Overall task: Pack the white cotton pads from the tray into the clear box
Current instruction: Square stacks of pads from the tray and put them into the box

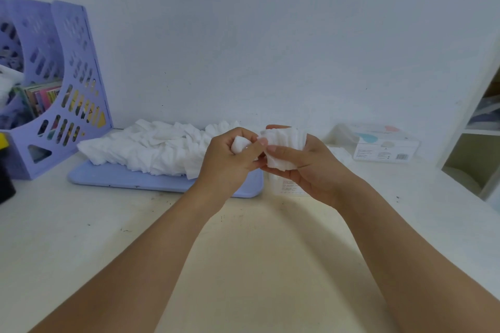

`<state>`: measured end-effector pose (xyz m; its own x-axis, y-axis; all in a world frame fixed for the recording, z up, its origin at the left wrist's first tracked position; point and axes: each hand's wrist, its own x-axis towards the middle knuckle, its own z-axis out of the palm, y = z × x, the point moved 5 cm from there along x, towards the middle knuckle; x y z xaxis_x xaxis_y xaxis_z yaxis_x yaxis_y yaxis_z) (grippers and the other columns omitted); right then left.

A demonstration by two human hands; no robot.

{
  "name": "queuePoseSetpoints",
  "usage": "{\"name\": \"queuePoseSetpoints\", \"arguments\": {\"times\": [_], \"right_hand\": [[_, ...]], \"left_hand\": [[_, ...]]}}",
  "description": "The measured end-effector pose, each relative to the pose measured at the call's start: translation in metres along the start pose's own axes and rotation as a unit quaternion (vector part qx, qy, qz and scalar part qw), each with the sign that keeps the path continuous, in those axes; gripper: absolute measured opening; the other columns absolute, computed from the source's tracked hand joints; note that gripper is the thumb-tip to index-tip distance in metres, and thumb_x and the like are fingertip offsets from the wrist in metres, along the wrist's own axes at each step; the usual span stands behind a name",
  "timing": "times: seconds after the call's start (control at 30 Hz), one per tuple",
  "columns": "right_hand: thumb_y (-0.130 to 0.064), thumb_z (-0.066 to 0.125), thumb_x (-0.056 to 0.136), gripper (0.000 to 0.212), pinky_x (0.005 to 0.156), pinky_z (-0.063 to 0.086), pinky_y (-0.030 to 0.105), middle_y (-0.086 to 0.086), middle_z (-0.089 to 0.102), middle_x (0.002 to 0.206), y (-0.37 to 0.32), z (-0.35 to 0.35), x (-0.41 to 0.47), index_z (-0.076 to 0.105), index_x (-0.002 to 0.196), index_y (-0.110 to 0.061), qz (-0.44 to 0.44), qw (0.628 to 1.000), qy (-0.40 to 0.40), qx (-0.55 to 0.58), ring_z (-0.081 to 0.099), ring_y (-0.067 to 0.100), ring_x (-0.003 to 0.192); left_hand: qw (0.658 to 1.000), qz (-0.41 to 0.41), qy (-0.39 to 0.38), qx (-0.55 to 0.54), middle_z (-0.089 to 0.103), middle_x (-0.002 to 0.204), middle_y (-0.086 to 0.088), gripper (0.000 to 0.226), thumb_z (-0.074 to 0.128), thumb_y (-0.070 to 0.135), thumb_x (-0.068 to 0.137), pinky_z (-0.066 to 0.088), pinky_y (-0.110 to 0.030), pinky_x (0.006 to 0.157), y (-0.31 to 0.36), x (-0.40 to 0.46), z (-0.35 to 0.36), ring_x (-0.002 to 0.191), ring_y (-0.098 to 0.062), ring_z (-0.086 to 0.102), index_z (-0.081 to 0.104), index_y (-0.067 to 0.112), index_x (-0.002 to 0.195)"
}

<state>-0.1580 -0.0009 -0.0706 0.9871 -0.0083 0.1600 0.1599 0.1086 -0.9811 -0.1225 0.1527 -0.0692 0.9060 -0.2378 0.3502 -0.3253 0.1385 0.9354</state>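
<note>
A person's right hand [300, 165] grips a squared stack of white cotton pads [284, 149] above the desk [243, 251], while the left hand [230, 159] curls its fingers round a few more. A large heap [151, 149] remains on the lilac tray [130, 178]. The clear box [289, 186] sits partly hidden beneath the hands, its contents unseen; most packing appears undone.

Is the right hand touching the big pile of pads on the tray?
Apart. The head view shows the right hand raised beyond the tray's end, clear of the pile.
</note>
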Motion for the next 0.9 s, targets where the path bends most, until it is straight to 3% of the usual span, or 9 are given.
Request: {"name": "queuePoseSetpoints", "arguments": {"times": [0.1, 0.23, 0.33, 0.5, 0.63, 0.7, 0.77, 0.83, 0.9], "right_hand": [[-0.003, 0.065, 0.095, 0.044, 0.107, 0.051, 0.051, 0.022, 0.067, 0.129, -0.002, -0.001, -0.001, 0.055, 0.137, -0.003, 0.008, 1.0, -0.007, 0.024, 0.067, 0.036, 0.119], [-0.001, 0.061, 0.097, 0.039, 0.1, 0.056, 0.045, 0.02, 0.068, 0.128, -0.003, 0.0, -0.002, 0.056, 0.136, -0.003, 0.005, 0.999, -0.012, 0.034, 0.068, 0.034, 0.117], [0.0, 0.061, 0.097, 0.034, 0.092, 0.06, 0.041, 0.016, 0.072, 0.121, -0.004, -0.002, -0.002, 0.06, 0.13, -0.006, -0.012, 1.0, 0.009, 0.023, 0.071, 0.03, 0.111], [-0.008, 0.071, 0.088, 0.045, 0.095, 0.057, 0.053, 0.012, 0.072, 0.115, -0.012, -0.007, 0.0, 0.06, 0.129, -0.021, -0.109, 0.973, 0.131, -0.154, 0.071, 0.028, 0.108], [-0.023, 0.069, 0.08, 0.055, 0.097, 0.056, 0.05, -0.001, 0.069, 0.116, -0.017, 0.005, -0.004, 0.058, 0.133, -0.025, -0.151, 0.953, 0.161, -0.209, 0.068, 0.02, 0.108], [-0.02, 0.071, 0.081, 0.05, 0.094, 0.058, 0.049, 0.0, 0.07, 0.114, -0.017, 0.004, -0.005, 0.06, 0.129, -0.027, -0.15, 0.955, 0.17, -0.193, 0.07, 0.02, 0.105], [-0.01, 0.073, 0.086, 0.042, 0.086, 0.062, 0.042, 0.007, 0.073, 0.112, -0.015, 0.0, -0.003, 0.064, 0.124, -0.024, -0.122, 0.971, 0.164, -0.123, 0.072, 0.021, 0.101], [-0.003, 0.072, 0.089, 0.038, 0.071, 0.06, 0.027, 0.009, 0.074, 0.109, -0.012, 0.001, -0.003, 0.064, 0.124, -0.016, -0.069, 0.989, 0.13, -0.032, 0.074, 0.016, 0.092], [-0.004, 0.073, 0.089, 0.031, 0.064, 0.055, 0.021, 0.005, 0.074, 0.1, -0.01, 0.004, -0.004, 0.068, 0.119, -0.011, -0.022, 0.997, 0.077, 0.023, 0.072, 0.011, 0.082]], "left_hand": [[0.998, -0.033, -0.01, -0.054, 0.069, 0.085, -0.013, 0.015, 0.066, 0.011, 0.096, 0.061, -0.028, 0.072, 0.002, -0.002, 0.002, 0.086, -0.022, 0.074, 0.065, 0.009, 0.081], [0.996, -0.044, 0.003, -0.075, 0.069, 0.076, -0.004, 0.017, 0.065, 0.01, 0.096, 0.06, -0.027, 0.07, 0.002, -0.001, 0.0, 0.079, -0.014, 0.073, 0.063, 0.009, 0.08], [0.997, -0.02, 0.062, -0.034, 0.068, 0.072, -0.001, 0.019, 0.068, 0.011, 0.094, 0.058, -0.023, 0.062, 0.004, 0.0, -0.008, 0.073, -0.013, 0.073, 0.064, 0.012, 0.076], [0.981, 0.074, 0.147, 0.099, 0.073, 0.081, -0.002, 0.016, 0.071, 0.018, 0.092, 0.063, -0.046, 0.07, 0.009, 0.001, -0.02, 0.068, -0.011, 0.074, 0.065, 0.011, 0.078], [0.978, 0.095, 0.148, 0.109, 0.07, 0.076, 0.002, 0.018, 0.072, 0.018, 0.092, 0.063, -0.046, 0.071, 0.009, -0.002, -0.016, 0.067, -0.008, 0.072, 0.063, 0.011, 0.078], [0.988, 0.056, 0.137, 0.047, 0.071, 0.086, -0.009, 0.018, 0.071, 0.015, 0.093, 0.064, -0.04, 0.07, 0.006, -0.001, -0.014, 0.078, -0.017, 0.074, 0.062, 0.01, 0.078], [0.992, -0.026, 0.093, -0.082, 0.072, 0.094, -0.017, 0.017, 0.068, 0.011, 0.094, 0.062, -0.034, 0.072, 0.0, 0.0, -0.008, 0.086, -0.025, 0.074, 0.061, 0.008, 0.079], [0.972, -0.101, 0.021, -0.209, 0.072, 0.099, -0.019, 0.012, 0.065, 0.009, 0.096, 0.062, -0.035, 0.075, -0.001, -0.002, 0.001, 0.09, -0.028, 0.072, 0.061, 0.007, 0.085], [0.955, -0.142, -0.013, -0.26, 0.071, 0.098, -0.017, 0.009, 0.065, 0.01, 0.096, 0.062, -0.033, 0.073, 0.0, -0.004, 0.005, 0.088, -0.026, 0.072, 0.063, 0.007, 0.088]]}}
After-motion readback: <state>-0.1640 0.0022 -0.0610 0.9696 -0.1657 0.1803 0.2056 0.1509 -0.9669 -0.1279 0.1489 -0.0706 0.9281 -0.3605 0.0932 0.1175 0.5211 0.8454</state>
